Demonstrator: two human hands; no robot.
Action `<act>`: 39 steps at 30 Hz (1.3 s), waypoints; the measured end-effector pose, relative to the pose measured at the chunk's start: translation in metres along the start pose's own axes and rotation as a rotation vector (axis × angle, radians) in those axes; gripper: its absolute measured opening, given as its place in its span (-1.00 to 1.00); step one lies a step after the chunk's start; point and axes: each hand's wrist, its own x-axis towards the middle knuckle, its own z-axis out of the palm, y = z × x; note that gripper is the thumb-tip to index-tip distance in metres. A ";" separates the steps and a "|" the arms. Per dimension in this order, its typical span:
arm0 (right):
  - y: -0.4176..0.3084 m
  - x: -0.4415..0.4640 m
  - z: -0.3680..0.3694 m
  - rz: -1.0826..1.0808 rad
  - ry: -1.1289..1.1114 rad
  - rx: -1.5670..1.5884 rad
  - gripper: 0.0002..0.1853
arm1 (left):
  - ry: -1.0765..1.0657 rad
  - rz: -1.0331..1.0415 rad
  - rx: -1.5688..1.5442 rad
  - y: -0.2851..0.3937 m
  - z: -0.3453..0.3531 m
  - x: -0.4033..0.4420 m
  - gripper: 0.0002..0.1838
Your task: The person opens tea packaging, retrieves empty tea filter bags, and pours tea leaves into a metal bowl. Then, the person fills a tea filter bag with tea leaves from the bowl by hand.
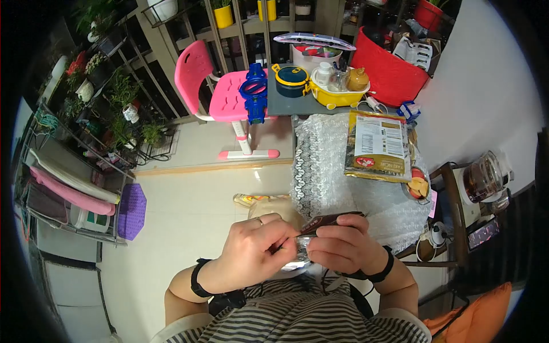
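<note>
In front of my chest, both hands hold a small dark brown packet with a shiny silver foil part below it. My left hand pinches the packet's left edge between thumb and curled fingers. My right hand wraps round the right side, its thumb along the top edge. The fingers hide much of the packet, and its contents cannot be made out. Beyond my right hand, a gold and white Taki Nori seaweed pack lies on the lace tablecloth, beside a bowl with apple slices.
A pink chair stands ahead with a blue plastic object on its seat. At the table's back are a dark green pot, a yellow basket and a red tub. On the right stands a glass kettle; shelves and plants line the left.
</note>
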 end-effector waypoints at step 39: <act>-0.045 -0.021 0.012 0.058 -0.238 0.145 -0.83 | 0.377 -0.247 0.064 -0.061 0.017 -0.034 -0.93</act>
